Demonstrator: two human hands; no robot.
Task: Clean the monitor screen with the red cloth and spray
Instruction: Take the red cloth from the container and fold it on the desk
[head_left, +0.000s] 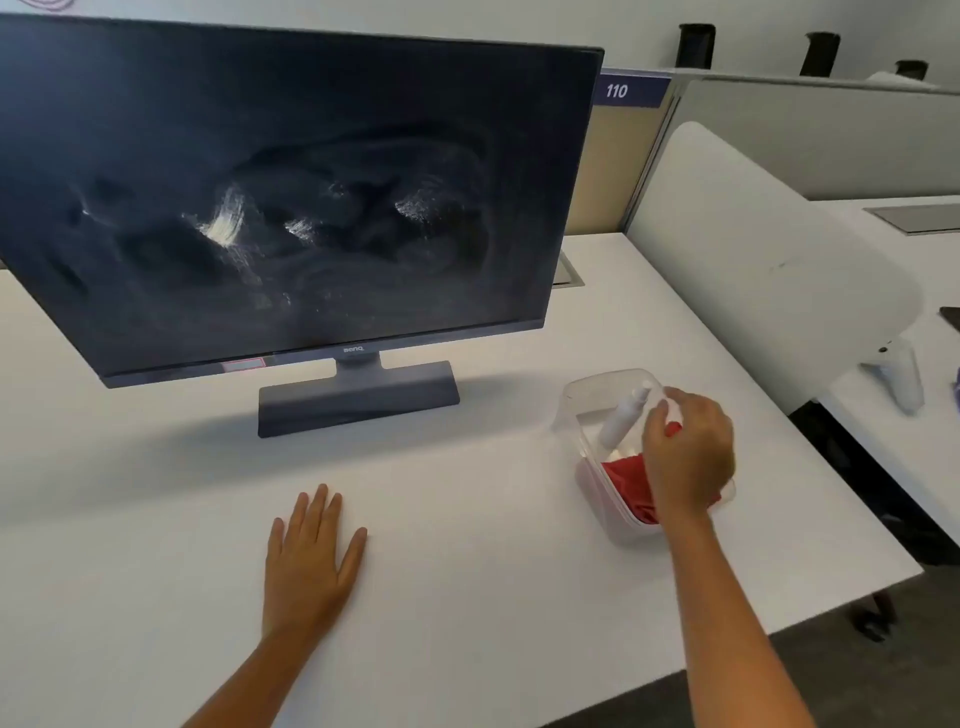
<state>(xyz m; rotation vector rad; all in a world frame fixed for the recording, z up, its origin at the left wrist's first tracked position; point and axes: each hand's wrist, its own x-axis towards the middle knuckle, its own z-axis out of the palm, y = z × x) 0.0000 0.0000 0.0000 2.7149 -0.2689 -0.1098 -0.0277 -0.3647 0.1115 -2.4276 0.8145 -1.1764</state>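
Dark monitor (291, 192) on a grey stand (358, 397), standing on the white desk (467, 597) and tilted in the view, its screen off and smeared with whitish streaks and swirls, thickest near the middle. Clear plastic container (571, 410) on the desk to the right of the stand, near the desk's right edge. Inside it, white spray bottle (623, 415) leaning with its nozzle toward the far rim, and red cloth (628, 478) bunched in the near end, partly hidden by the hand above. Right hand (688, 457) over the container, back of the hand toward the camera, fingers curled downward and loosely together, fingertips (655, 415) just beside the bottle's body; contact with bottle or cloth impossible to tell, since the palm side is hidden. Left hand (311, 556) flat on the desk, palm down, in front of the monitor stand and well apart from the container, fingers straight and slightly fanned, thumb out to the right, holding nothing. Both forearms bare, reaching in from the bottom edge. White chair back (769, 270) beyond the desk's right side. Blue partition label (631, 91) reading 110 behind the monitor's upper right corner. Another white desk (909, 218) farther right.
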